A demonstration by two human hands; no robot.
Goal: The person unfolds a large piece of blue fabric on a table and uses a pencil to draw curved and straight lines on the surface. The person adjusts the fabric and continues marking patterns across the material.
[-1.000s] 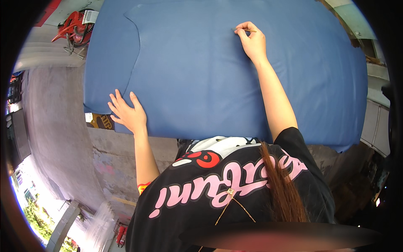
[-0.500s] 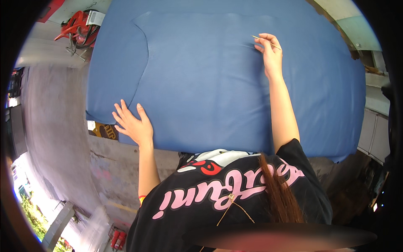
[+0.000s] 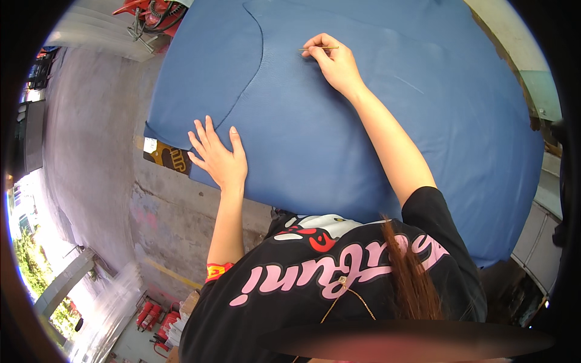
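A large blue sheet, smooth like leather, (image 3: 290, 151) is spread over the work surface before me. My left hand (image 3: 222, 158) lies flat on its near left part, fingers spread, close to the lower end of a dark curved edge (image 3: 262, 54) that runs across the sheet. Pinched in the fingers of my right hand (image 3: 340, 65) is a thin gold-coloured pen-like stick (image 3: 330, 47), its tip pointing left, at or just above the sheet. A faint pale line (image 3: 409, 84) shows on the blue to the right of that hand.
A patterned dark piece with a white label (image 3: 163, 156) sticks out beneath the sheet's left corner. Red machinery with a coiled cable (image 3: 158, 15) stands at the far left. Red fire extinguishers (image 3: 149, 316) are on the floor at lower left. Grey panels (image 3: 538, 236) border the right side.
My right hand has moved left across the sheet with the stick, toward the curved edge. The left hand remains flat by the near left corner. The whole view has shifted and turned somewhat.
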